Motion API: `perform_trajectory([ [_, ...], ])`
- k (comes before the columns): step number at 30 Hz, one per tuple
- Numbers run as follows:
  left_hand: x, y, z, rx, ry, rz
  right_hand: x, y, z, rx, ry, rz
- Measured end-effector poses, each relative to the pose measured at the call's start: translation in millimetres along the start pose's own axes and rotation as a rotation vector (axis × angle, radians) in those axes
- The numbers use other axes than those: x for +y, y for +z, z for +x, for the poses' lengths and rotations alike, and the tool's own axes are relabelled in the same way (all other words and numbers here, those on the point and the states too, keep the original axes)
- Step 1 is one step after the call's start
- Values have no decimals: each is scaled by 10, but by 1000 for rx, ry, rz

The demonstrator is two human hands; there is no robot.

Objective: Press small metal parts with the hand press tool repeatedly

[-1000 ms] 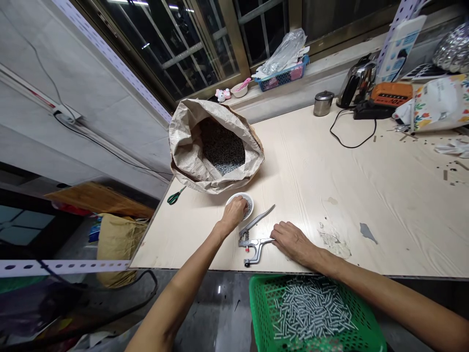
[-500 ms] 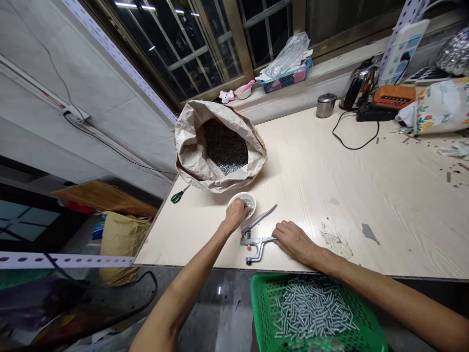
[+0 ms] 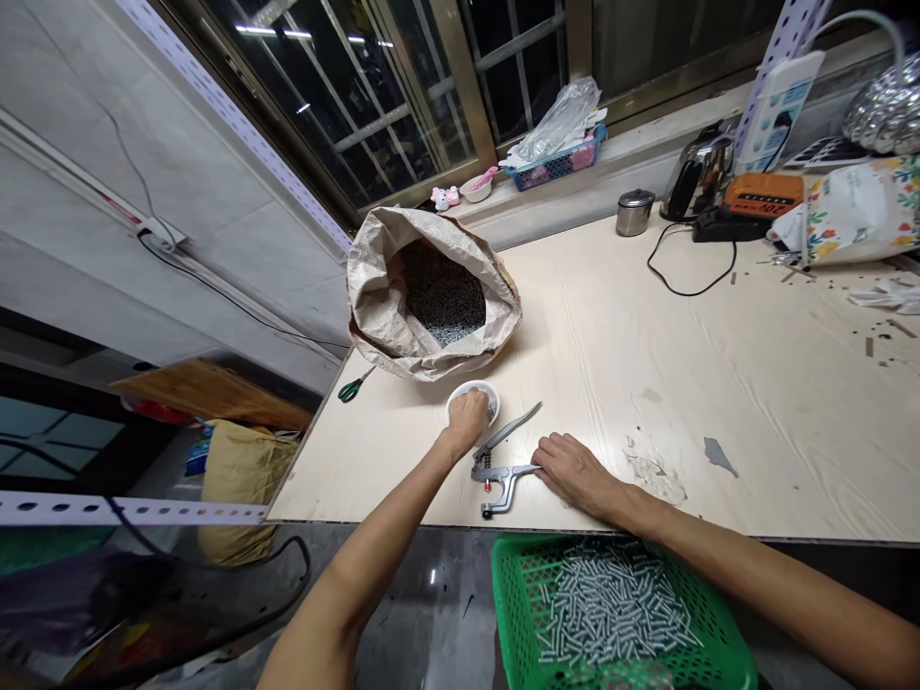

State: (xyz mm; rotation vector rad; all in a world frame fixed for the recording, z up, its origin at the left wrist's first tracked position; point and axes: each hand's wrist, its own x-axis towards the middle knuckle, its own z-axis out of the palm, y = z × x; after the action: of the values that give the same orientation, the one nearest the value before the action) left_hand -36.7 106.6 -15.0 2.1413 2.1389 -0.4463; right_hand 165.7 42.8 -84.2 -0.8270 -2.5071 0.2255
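Observation:
My left hand [image 3: 469, 414] reaches into a small white bowl [image 3: 454, 391] of small metal pieces. Its fingers are bent together among them, and what they grip is hidden. On the table in front of me lies a pair of silver snap-fastener pliers [image 3: 509, 484], its two handles spread apart and a spring near the jaw. My right hand [image 3: 571, 467] rests on the tabletop with its fingers closed round the end of the lower handle. Just behind the bowl stands a large open paper sack [image 3: 380, 297], with a dark mass of small metal parts inside.
Green-handled scissors [image 3: 352, 387] lie left of the bowl. Below the table's front edge is a green basket [image 3: 507, 613] of metal screw-like pieces. A lidded metal cup [image 3: 635, 213], an electric kettle [image 3: 697, 172] and an orange-black battery charger [image 3: 762, 196] stand at the back right.
My left hand has shifted slightly over the bowl, its fingers now deeper inside. My right hand and the pliers stay where they were. The whole view has moved a little.

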Motion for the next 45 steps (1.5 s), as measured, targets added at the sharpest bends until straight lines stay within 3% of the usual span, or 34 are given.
perform_trajectory([
  [6,-53,0,-35,50,30,-47,-4,-3,-2,-10,3,-3],
  [11,-101,-106,-108,133,11,-150,1,5,2,10,-4,-8],
  [15,-175,-143,-382,236,-29,-550,9,-7,6,25,-20,-27],
  [19,-227,29,-828,68,-160,-1021,14,-20,0,103,-106,-89],
  [22,-223,240,-1115,3,-240,-1210,-7,-53,-12,191,-169,-153],
  [26,-173,435,-1337,-1,-335,-1263,-68,-129,-29,239,-215,-215],
  [30,-108,459,-1429,22,-383,-1254,-104,-166,-44,196,-226,-234],
  [40,-60,535,-1476,58,-437,-1210,-101,-140,-57,218,-218,-183],
  [45,-89,562,-1440,9,-449,-1264,-92,-120,-74,174,-203,-176],
])
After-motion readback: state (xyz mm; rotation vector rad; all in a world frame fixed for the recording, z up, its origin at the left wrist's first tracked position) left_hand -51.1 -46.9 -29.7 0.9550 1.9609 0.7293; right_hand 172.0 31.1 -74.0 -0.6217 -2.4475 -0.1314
